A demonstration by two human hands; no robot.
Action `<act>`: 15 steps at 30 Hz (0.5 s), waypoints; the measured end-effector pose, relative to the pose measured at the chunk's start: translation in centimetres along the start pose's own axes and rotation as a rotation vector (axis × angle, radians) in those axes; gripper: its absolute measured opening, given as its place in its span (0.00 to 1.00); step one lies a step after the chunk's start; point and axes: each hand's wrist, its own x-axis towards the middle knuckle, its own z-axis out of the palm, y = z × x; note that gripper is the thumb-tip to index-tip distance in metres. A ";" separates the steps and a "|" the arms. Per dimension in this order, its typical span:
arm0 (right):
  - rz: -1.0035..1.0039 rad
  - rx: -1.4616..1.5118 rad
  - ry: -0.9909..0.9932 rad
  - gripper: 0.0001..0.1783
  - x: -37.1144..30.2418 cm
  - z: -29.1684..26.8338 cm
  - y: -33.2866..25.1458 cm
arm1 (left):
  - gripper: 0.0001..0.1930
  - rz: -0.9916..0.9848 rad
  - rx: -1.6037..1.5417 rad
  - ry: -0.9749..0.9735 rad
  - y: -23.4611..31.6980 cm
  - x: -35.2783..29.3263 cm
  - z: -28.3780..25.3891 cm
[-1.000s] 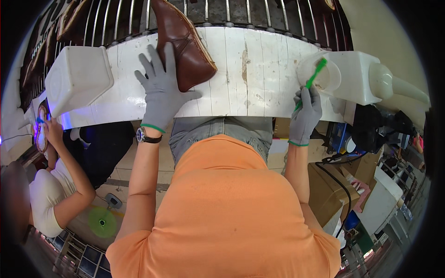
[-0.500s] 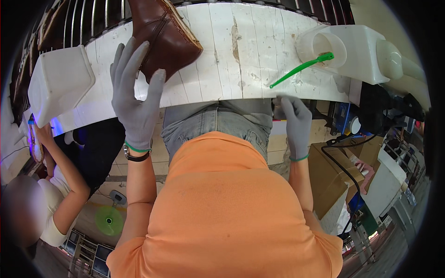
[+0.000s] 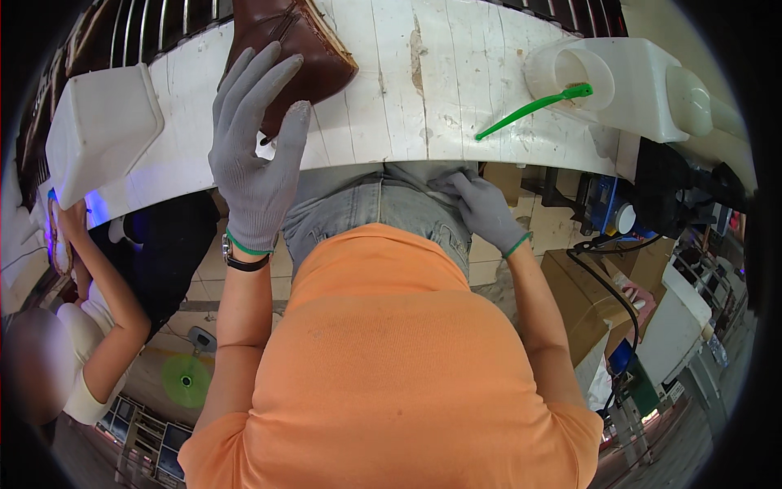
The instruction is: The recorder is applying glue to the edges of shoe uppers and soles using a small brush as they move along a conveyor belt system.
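- White, crack-lined tabletop (image 3: 391, 106) bows across the room before us, with a rack of metal bars (image 3: 163, 24) running behind it.
- Up at its far side, left of the middle, lies a brown leather boot (image 3: 314, 65), partly out of sight beyond the edge of view; its pale, rough edge faces right.
- I'd judge it middling in weight, supple through the upper but stiff along that edge, and its smooth shine may slip under a knit glove. Leather like that would probably mark before it broke; I'd grip the firm edge and steady the rounded near end.
- Its gloved left hand (image 3: 257, 155) has fingers spread and thumb apart, overlapping the boot without clasping it; whether they press, I cannot tell.
- Down by the jeans (image 3: 342, 208), the right hand (image 3: 485, 204) shows nothing held; how far its fingers curl is unclear.
- Farther right, a green brush (image 3: 529, 109) leans its head on a white cup (image 3: 604, 69), beside a white jug (image 3: 648, 90).
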 end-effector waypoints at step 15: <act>0.091 0.111 -0.037 0.12 1.1 -0.4 1.2 | 0.19 -0.020 0.009 -0.001 0.2 -0.8 0.0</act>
